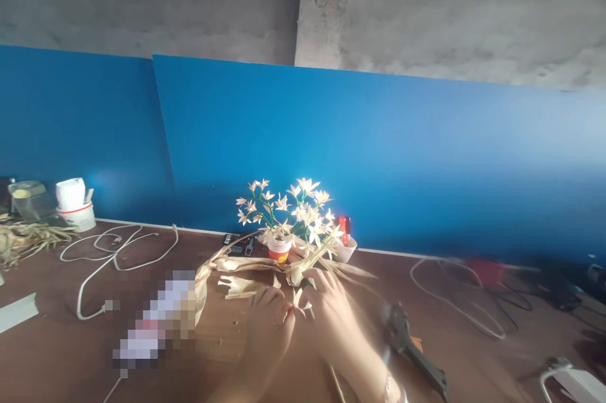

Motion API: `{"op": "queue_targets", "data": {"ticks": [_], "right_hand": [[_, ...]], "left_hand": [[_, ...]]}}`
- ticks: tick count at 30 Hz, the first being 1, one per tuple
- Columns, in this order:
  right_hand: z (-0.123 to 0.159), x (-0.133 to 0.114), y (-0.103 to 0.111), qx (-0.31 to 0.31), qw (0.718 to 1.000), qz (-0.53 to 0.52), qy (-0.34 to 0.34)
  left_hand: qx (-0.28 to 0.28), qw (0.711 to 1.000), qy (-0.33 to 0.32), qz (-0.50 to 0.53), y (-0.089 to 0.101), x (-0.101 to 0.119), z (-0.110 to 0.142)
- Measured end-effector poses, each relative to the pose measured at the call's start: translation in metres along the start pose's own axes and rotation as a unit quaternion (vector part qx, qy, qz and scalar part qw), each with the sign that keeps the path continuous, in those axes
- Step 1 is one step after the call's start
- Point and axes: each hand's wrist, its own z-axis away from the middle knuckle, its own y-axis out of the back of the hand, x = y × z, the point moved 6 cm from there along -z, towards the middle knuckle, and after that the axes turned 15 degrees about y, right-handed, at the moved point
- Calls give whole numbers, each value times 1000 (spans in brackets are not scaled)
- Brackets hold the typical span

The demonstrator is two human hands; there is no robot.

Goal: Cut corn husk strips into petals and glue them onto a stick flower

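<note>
My left hand [271, 322] and my right hand [326, 309] meet above the table, fingers closed in a pinch. Between their fingertips is a small pale corn husk flower [297, 297], partly covered by the fingers. Dried corn husks [243, 287] lie just beyond my left hand, and more husk leaves [299, 269] lie past my right fingers. Behind them stands an orange and white paper cup [279, 252] bearing husk flowers [310, 213] on green stems. A thin stick [337, 383] shows below my right wrist.
A dark tool like a glue gun [411, 349] lies right of my right arm. White cables [113, 254] loop at the left; another cable [454, 302] curves at the right. A white bowl [348, 250] sits behind the flowers. The blue partition [379, 156] borders the brown table [379, 283].
</note>
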Motion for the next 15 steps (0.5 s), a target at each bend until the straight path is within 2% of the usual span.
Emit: {"op": "queue_targets", "data": {"ticks": [5,15], "right_hand": [[1,6,-12,21,1000,19,-4],[3,8,-18,35,999,4,-35]], "left_hand": [[-18,999,3,-43,-5,-3,4],[-21,1000,-4,0,1,5,4]]}}
